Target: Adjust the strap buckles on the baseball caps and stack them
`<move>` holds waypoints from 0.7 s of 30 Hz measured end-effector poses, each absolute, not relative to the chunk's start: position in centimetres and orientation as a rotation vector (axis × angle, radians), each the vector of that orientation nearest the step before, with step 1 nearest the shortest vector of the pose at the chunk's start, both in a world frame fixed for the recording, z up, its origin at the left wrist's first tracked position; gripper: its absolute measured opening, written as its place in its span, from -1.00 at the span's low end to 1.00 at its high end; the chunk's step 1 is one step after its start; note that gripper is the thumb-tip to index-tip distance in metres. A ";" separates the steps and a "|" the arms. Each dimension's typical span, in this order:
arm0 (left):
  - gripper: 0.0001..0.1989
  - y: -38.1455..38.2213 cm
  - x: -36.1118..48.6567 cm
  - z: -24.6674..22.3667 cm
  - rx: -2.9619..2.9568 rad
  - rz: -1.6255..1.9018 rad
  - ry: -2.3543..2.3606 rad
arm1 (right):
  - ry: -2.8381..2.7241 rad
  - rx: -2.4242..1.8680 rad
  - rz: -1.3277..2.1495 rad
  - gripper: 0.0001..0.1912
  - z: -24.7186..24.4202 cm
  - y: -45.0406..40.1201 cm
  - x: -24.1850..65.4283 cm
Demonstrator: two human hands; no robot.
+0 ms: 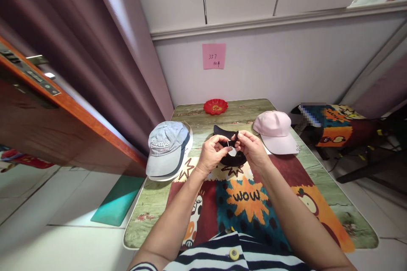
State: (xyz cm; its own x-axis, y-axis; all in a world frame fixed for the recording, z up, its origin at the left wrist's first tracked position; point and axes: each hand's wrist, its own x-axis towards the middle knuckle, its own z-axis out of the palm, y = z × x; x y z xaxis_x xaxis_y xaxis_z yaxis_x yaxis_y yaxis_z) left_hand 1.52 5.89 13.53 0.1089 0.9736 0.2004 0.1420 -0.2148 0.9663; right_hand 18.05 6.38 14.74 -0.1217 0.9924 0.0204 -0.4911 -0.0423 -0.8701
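A black cap (234, 160) lies on the table in front of me, its brim at the far side and its back strap toward my hands. My left hand (213, 152) is closed in a pinch on the left part of that strap, beside what looks like a small metal buckle. My right hand (251, 146) pinches the strap's other part, thumb against forefinger. Between the two hands a small pale patch shows through the strap opening. The fingers partly cover the cap and the strap.
Stacked caps with a light blue one on top (165, 148) sit at the left, and a pink cap (276, 131) at the right. A red scalloped dish (216, 107) stands at the table's back. A patterned cloth (248, 203) covers the front. A wooden door (63, 118) is on the left.
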 end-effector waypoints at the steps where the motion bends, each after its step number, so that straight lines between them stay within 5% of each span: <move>1: -0.68 5.9 1.5 13.6 1.530 1.225 1.141 | -0.928 -0.795 1.491 -0.68 14.8 6.3 18.2; 21: -0.80 6.1 1.2 13.5 1.794 1.323 1.133 | -1.556 -1.190 0.860 -0.84 15.3 6.7 18.7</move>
